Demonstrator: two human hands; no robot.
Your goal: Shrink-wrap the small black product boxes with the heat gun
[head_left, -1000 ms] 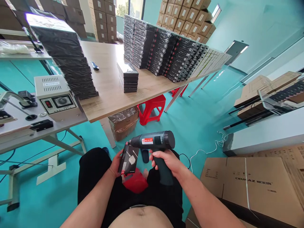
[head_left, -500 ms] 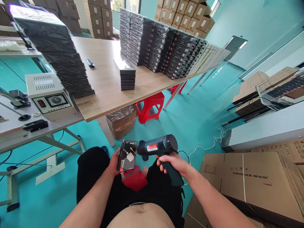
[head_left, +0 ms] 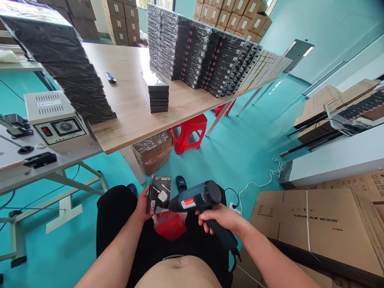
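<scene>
My left hand (head_left: 143, 204) grips a small black box (head_left: 159, 195) by its left edge, above my lap. A white charger and cable are printed on the box's upward face. Wrapped around the handle of a dark heat gun (head_left: 196, 197) is my right hand (head_left: 219, 219). The gun's nozzle points left at the lower right edge of the box, very close to it; whether they touch I cannot tell. A black cord hangs from the bottom of the handle.
A wooden table (head_left: 129, 120) holds a short stack of black boxes (head_left: 159, 96), tall wrapped stacks (head_left: 198, 56) and a box cutter (head_left: 110, 77). Left stands a grey control unit (head_left: 57, 120). A red stool (head_left: 189, 134) is under the table; cartons (head_left: 315, 228) stand right.
The heat gun's nozzle has dropped from the upper right of the box to its lower right edge. The box has shifted slightly left and shows its face more squarely.
</scene>
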